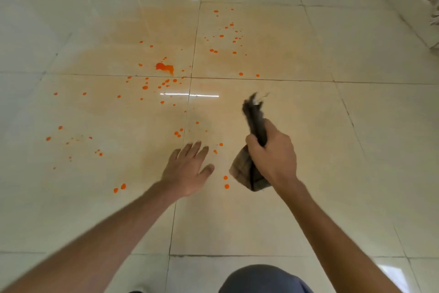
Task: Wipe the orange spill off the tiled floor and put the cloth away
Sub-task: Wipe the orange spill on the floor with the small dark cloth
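Nearest the camera, a knee in blue-grey cloth (263,279) shows at the bottom edge, which suggests the person is crouching over the tiled floor (261,221). 2 bare forearms reach forward from there. The left hand (187,170) hovers palm down with its fingers (193,149) spread and nothing in them, probably for balance or ready to brace on the tile. The right hand (273,155) is fisted around the middle of the dark cloth (253,174), fingers pressed tight on it. One bunched end hangs below the fist and the other sticks up, blurred, so the cloth is off the floor and not yet wiping. Just beside both hands lie the closest drops of the orange spill (164,68). Farther out, the spatter spreads across 4 tiles, with the biggest blot near their shared corner and a pale orange film around it. Wiping looks barely begun.
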